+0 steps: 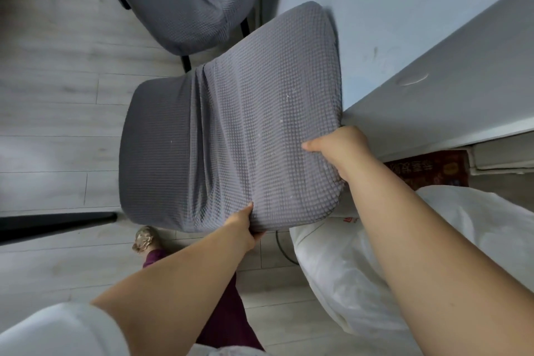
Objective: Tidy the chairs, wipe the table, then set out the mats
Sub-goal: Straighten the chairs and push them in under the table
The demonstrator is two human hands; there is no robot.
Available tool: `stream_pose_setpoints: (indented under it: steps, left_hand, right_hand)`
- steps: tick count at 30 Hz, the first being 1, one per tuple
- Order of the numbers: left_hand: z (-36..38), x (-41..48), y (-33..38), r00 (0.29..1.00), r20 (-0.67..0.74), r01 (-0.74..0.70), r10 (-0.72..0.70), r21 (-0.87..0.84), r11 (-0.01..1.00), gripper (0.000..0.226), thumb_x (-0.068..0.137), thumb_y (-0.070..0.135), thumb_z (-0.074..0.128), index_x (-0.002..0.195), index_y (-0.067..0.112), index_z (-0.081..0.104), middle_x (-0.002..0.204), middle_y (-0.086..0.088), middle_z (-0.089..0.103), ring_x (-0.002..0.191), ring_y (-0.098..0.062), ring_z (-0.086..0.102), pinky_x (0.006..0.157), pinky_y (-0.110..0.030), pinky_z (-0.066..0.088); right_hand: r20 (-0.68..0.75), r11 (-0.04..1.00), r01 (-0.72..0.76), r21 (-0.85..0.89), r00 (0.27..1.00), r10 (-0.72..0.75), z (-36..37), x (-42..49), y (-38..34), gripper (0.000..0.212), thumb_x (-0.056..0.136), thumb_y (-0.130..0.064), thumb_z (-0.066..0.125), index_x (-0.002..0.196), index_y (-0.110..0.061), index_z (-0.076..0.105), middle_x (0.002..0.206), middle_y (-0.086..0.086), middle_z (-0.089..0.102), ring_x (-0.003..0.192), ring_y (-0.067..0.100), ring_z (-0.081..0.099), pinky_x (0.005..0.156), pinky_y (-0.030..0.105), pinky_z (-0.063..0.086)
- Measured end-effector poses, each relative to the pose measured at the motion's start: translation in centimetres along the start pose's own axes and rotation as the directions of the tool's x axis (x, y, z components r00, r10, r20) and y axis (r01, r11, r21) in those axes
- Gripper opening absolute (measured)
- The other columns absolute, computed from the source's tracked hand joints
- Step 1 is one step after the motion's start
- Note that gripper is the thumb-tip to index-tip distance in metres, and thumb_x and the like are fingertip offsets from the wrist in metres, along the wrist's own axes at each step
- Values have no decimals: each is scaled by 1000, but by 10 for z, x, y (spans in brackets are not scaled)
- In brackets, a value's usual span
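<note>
A grey chair [231, 130] with a waffle-textured fabric cover fills the middle of the head view, seen from above. My left hand [244, 225] grips the near edge of its backrest top. My right hand [338, 150] grips the right edge of the same backrest, thumb on the fabric. The chair's far end touches the pale blue-white table [404, 23], which runs along the upper right. A second grey covered chair [185, 3] stands behind it, at the top, also beside the table.
Pale wood-plank floor [57, 124] lies to the left. A white plastic bag [346, 269] sits low at the right beside my right arm. A dark red patterned mat [433, 167] lies under the table edge. A black bar [57, 222] crosses the left. My slippered foot [146, 238] is below the chair.
</note>
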State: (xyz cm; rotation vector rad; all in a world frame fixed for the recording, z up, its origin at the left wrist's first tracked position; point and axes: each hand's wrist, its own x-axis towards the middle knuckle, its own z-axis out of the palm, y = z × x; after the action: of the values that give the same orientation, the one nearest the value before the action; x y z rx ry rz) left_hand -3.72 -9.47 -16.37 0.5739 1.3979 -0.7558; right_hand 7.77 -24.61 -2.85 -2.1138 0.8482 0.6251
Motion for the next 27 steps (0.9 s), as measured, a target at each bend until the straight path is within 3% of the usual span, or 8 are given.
stream_pose_setpoints:
  steps: [5, 8, 11, 14, 16, 19, 24, 27]
  left_hand:
    - [-4, -8, 1, 999, -8, -31, 31, 0, 1000, 31, 91, 17, 63, 118, 3, 57, 121, -14, 63, 96, -26, 63, 80, -38, 55]
    - [-15, -16, 9, 1000, -13, -23, 23, -17, 1000, 32, 90, 15, 64, 118, 3, 56, 120, -14, 63, 100, -26, 62, 79, -38, 55]
    - [-27, -26, 21, 1000, -6, -12, 12, -53, 999, 35, 86, 13, 68, 119, 4, 58, 108, -13, 67, 90, -25, 66, 61, -37, 57]
    - [-36, -38, 35, 1000, 14, 3, -2, -117, 993, 23, 88, 10, 65, 109, 2, 61, 90, -13, 68, 77, -24, 67, 45, -32, 57]
    - [-40, -48, 45, 1000, 26, -3, 7, -149, 989, 16, 91, 10, 61, 104, 1, 61, 83, -12, 67, 71, -22, 65, 42, -32, 56]
    - [-50, -58, 61, 999, 36, -20, 27, -178, 984, 16, 93, 10, 58, 105, 0, 62, 84, -12, 68, 68, -21, 65, 40, -30, 55]
    - [-69, -71, 88, 997, 8, -67, 70, -203, 977, 11, 93, 10, 56, 97, 1, 61, 78, -11, 66, 64, -19, 63, 35, -25, 50]
    - [-80, -75, 103, 997, 8, -74, 78, -219, 973, 11, 93, 11, 57, 91, 1, 61, 75, -10, 65, 63, -18, 62, 35, -25, 50]
  right_hand:
    - [-2, 996, -40, 80, 999, 40, 2, 1, -4, 42, 69, -12, 83, 106, -3, 66, 106, 10, 68, 93, 28, 66, 87, 44, 56]
    - [22, 987, -59, 148, 998, 56, 8, -5, -12, 37, 67, -3, 80, 101, -2, 66, 103, 11, 68, 91, 29, 66, 86, 45, 56]
    - [57, 972, -76, 222, 996, 65, 14, -11, -28, 28, 67, 8, 74, 90, -5, 63, 105, 14, 66, 95, 32, 64, 88, 49, 54]
    - [101, 947, -72, 313, 994, 42, 19, -17, -50, 43, 67, 17, 67, 106, 1, 63, 113, 17, 63, 103, 35, 61, 91, 49, 52]
    - [134, 932, -57, 358, 991, 9, 23, -23, -65, 48, 68, 19, 63, 114, 2, 61, 114, 17, 62, 103, 34, 60, 84, 44, 53]
    - [171, 911, -32, 410, 984, -43, 33, -34, -84, 45, 68, 21, 58, 109, 3, 62, 113, 18, 62, 100, 34, 61, 71, 35, 52]
    - [228, 897, -11, 443, 968, -101, 57, -50, -111, 24, 69, 22, 54, 85, 4, 61, 94, 18, 64, 82, 31, 63, 64, 33, 52]
    - [217, 888, 25, 460, 966, -140, 72, -54, -127, 30, 68, 22, 55, 92, 6, 62, 93, 20, 64, 81, 33, 64, 67, 35, 55]
